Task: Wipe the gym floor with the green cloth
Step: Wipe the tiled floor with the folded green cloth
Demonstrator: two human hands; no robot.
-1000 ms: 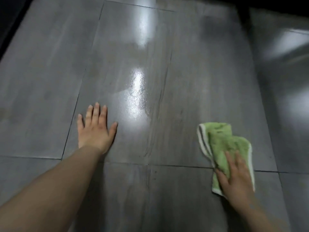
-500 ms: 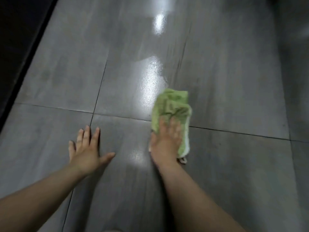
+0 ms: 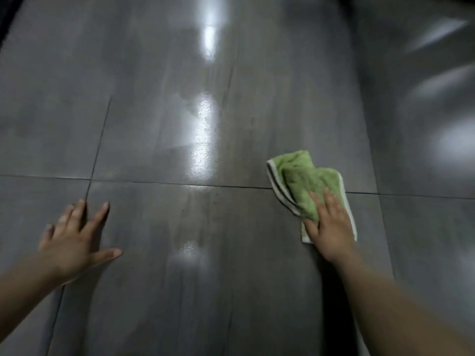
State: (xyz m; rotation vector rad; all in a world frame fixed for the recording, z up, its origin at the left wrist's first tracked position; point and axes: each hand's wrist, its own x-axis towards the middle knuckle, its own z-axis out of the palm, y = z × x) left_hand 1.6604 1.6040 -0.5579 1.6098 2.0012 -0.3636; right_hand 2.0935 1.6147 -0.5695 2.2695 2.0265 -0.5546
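Note:
A crumpled green cloth (image 3: 303,179) with a white striped edge lies on the glossy grey tiled floor (image 3: 159,124), right of centre. My right hand (image 3: 330,224) presses flat on the cloth's near end, fingers together on top of it. Its far end sticks out beyond my fingertips and crosses a grout line. My left hand (image 3: 74,238) rests flat on the floor at the left, fingers spread, holding nothing.
Bright reflections of ceiling lights (image 3: 204,140) run down the middle tiles, where the surface looks wet. Grout lines (image 3: 154,183) cross the floor between my hands. A dark strip (image 3: 10,11) borders the floor at the far left corner.
My right hand has swept the cloth from the centre of the floor back out to the right. My left hand has stayed planted at the left, fingers now wider apart.

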